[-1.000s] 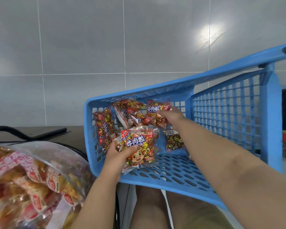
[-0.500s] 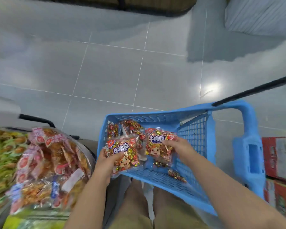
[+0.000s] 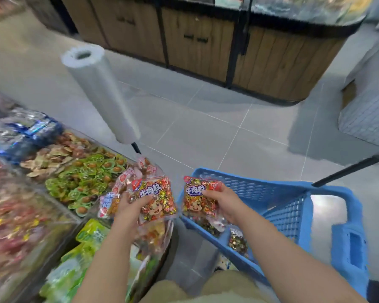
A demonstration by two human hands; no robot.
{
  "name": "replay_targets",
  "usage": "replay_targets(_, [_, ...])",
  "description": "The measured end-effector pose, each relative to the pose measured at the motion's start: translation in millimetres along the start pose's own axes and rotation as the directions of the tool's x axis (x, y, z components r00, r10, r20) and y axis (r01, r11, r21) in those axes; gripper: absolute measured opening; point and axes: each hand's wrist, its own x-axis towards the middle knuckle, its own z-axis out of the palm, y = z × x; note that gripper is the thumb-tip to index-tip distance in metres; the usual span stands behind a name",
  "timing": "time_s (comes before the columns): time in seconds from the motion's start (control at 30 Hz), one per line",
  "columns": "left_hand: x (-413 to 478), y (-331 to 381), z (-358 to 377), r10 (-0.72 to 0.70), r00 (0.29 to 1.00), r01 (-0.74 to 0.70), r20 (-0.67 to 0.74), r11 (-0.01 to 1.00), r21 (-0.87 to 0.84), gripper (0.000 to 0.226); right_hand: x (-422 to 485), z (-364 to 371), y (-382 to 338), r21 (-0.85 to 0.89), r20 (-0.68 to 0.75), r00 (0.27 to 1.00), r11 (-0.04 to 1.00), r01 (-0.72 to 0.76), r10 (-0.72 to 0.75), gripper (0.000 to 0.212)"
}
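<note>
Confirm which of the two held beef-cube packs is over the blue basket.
The pack in the right hand, above the near-left corner of the blue basket. The other pack, in the left hand, is outside it, over the snack display.

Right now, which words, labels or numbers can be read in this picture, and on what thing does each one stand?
"牛肉粒": on the left pack, held by the left hand.
"牛肉粒": on the right pack, held by the right hand.
Smaller print on both packs, and the display sweets: too blurred to read.
</note>
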Motion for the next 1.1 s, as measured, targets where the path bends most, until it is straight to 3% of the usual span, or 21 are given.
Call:
replay_targets(0.1, [-13.8, -4.2, -70.4, 0.047, 0.994, -0.054, -0.095, 0.996, -0.077, 0.078, -3.3, 62.5, 14.6, -0.066, 0.01, 1.0, 0.998, 0.014, -0.013, 0.022])
replay_targets(0.2, [-23.7, -16.6, -146.2, 0.022, 0.978, -0.06, -0.206, 0.981, -0.182, 0.098, -2.4, 127.7, 34.9, -0.126, 0.016, 1.0, 0.992, -0.007, 0.009, 0.032])
replay_targets(0.3, [-37.8, -31.0, -216.9, 0.016, 0.948, -0.093, -0.319, 0.97, -0.227, 0.099, -1.5, 190.3, 58.3, -0.181, 0.074, 0.995, 0.982, -0.059, 0.074, 0.035])
replay_targets(0.4, [-58.2, -41.9, -275.3, 0.014, 0.925, -0.131, -0.379, 0.95, -0.284, 0.072, -3.5, 248.5, 83.4, -0.26, 0.157, 0.985, 0.965, -0.025, 0.068, 0.05])
replay_targets(0.47, [-70.4, -44.3, -306.4, -0.011, 0.912, -0.15, -0.411, 0.923, -0.356, 0.061, -4.4, 281.0, 95.5, -0.289, 0.251, 0.966, 0.957, 0.011, 0.064, 0.041])
replay_targets(0.57, [-82.8, -44.2, -342.9, -0.001, 0.883, -0.202, -0.47, 0.902, -0.382, 0.088, -6.0, 324.9, 103.5, -0.37, 0.37, 0.922, 0.928, 0.035, 0.112, 0.026])
replay_targets(0.67, [-90.8, -45.7, -372.1, 0.022, 0.85, -0.264, -0.526, 0.882, -0.391, 0.091, 0.6, 363.8, 104.5, -0.459, 0.439, 0.892, 0.881, 0.114, 0.113, 0.019])
replay_targets(0.73, [-95.1, -40.8, -387.8, 0.016, 0.843, -0.268, -0.537, 0.879, -0.394, 0.108, 5.5, 388.8, 100.0, -0.523, 0.467, 0.879, 0.831, 0.188, 0.094, 0.017])
replay_targets(0.8, [-97.1, -33.2, -402.6, 0.037, 0.837, -0.29, -0.546, 0.876, -0.386, 0.125, 14.0, 419.4, 92.3, -0.581, 0.486, 0.871, 0.774, 0.254, 0.078, 0.019])
replay_targets(0.9, [-96.4, -19.8, -417.3, 0.079, 0.811, -0.361, -0.58, 0.848, -0.389, 0.129, 30.2, 472.4, 81.4, -0.641, 0.545, 0.833, 0.688, 0.34, 0.096, 0.034])
replay_targets(1.0, [-90.1, -10.3, -428.1, 0.062, 0.794, -0.385, -0.605, 0.821, -0.421, 0.138, 45.3, 524.5, 79.9, -0.7, 0.614, 0.781, 0.536, 0.472, 0.114, 0.043])
replay_targets(1.1, [-85.5, -3.0, -434.4, 0.037, 0.799, -0.394, -0.601, 0.787, -0.475, 0.141, 61.9, 567.9, 94.5, -0.659, 0.649, 0.754, 0.567, 0.495, 0.096, 0.044])
